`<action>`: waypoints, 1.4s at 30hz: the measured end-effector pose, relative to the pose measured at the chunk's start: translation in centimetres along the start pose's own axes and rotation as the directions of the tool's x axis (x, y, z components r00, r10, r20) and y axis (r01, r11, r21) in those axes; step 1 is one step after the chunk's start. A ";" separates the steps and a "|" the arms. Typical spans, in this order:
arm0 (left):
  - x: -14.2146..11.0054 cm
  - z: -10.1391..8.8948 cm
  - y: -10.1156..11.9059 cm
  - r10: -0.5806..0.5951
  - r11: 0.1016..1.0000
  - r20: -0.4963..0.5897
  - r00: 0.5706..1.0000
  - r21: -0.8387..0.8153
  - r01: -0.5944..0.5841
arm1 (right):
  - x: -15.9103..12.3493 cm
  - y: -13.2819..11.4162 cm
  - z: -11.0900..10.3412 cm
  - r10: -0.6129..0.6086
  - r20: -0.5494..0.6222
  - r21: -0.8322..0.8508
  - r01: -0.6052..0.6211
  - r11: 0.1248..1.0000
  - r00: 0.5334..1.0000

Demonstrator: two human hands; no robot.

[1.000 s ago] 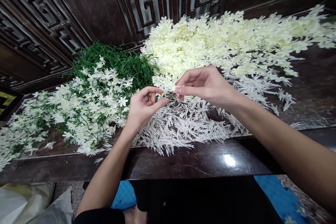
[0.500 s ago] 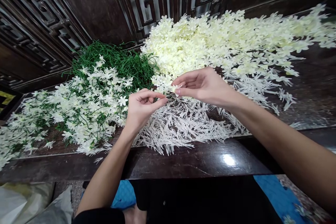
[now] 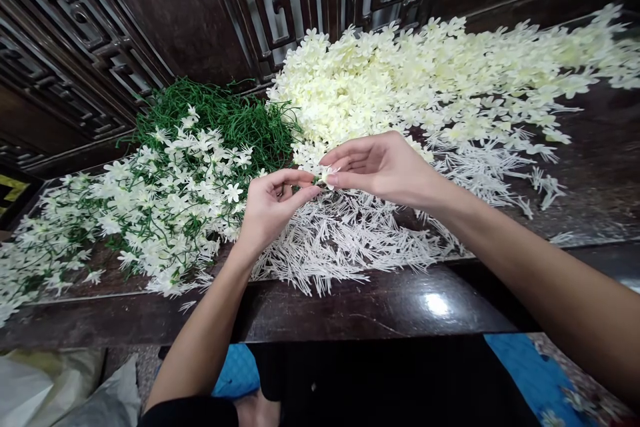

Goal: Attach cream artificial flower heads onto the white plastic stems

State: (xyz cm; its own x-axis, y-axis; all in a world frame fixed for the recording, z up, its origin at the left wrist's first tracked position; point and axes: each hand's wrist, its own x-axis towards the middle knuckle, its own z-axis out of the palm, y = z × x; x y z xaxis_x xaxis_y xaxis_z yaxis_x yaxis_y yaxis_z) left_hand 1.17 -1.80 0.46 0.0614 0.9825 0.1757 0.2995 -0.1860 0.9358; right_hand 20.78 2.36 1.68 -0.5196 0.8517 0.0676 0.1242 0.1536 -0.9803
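My left hand (image 3: 273, 203) is closed in a pinch, and a bit of green stem (image 3: 317, 180) shows at its fingertips. Thumb and fingers of my right hand (image 3: 387, 167) pinch a small white artificial flower (image 3: 327, 176), which meets the stem between the two hands. Most of the stem is hidden by my left fingers. Below the hands lies a spread of thin white stamen pieces (image 3: 330, 240). Behind them is a big heap of loose cream-white petals (image 3: 370, 80).
Green stems (image 3: 200, 103) are piled at the back left. In front of them lie flowers joined to green stems (image 3: 165, 200), reaching the left edge. Everything rests on a dark wooden bench (image 3: 320, 310) with a carved back (image 3: 170, 7). Pale sacks (image 3: 40, 387) stand below at left.
My right hand has moved slightly left, bringing the flower against the stem at my left fingertips. My left hand has hardly moved.
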 end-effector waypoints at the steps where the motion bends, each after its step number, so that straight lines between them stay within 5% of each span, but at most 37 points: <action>1: 0.0 0.0 -0.1 0.020 0.999 0.000 1.000 0.030 -0.020 | 0.0 0.0 -0.1 -0.007 -0.012 -0.011 0.007 1.000 1.000; 6: 0.1 -0.1 -0.4 0.140 0.980 -0.005 0.990 0.140 -0.138 | 0.0 -0.1 -0.1 -0.047 -0.007 -0.044 0.047 0.998 0.999; 18: 0.2 0.2 -0.5 0.128 0.970 0.022 0.991 0.207 -0.130 | -0.3 0.0 0.4 -0.091 0.010 -0.143 0.092 0.986 0.996; 29: 0.1 0.2 -0.7 0.255 0.916 -0.010 0.967 0.322 -0.238 | -0.7 -0.2 0.7 -0.194 0.015 -0.377 0.185 0.908 0.981; 42: -0.4 0.8 -1.0 0.218 0.971 -0.032 0.975 0.104 -0.214 | -0.5 1.3 1.5 -0.486 0.097 -0.504 0.464 0.729 0.869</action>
State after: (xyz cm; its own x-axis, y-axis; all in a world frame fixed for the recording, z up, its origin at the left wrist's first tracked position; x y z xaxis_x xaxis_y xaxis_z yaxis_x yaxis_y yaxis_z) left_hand 1.58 -2.04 -0.77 0.0945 0.9180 0.3852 0.3772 -0.3911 0.8395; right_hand 19.91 1.42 0.07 -0.5935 0.6169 0.5169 0.2756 0.7592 -0.5897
